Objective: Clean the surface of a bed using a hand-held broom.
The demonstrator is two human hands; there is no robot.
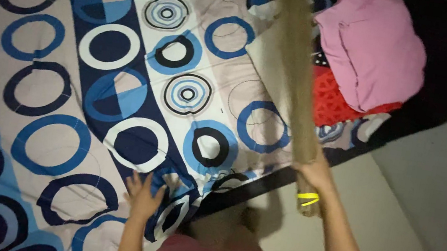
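Spread across the bed, a bedsheet point(91, 92) patterned with blue, navy and white circles fills most of our head view, with pale floor point(439, 195) beyond its right edge. Our left hand point(143, 195) lies flat and open, fingers spread, on the sheet at the bed's near edge. Our right hand point(314, 173) is closed around a straw broom point(296, 65), its bristles blurred over the sheet. Folded pink cloth point(373, 48) sits on red cloth point(332, 101) at the bed's far right corner.
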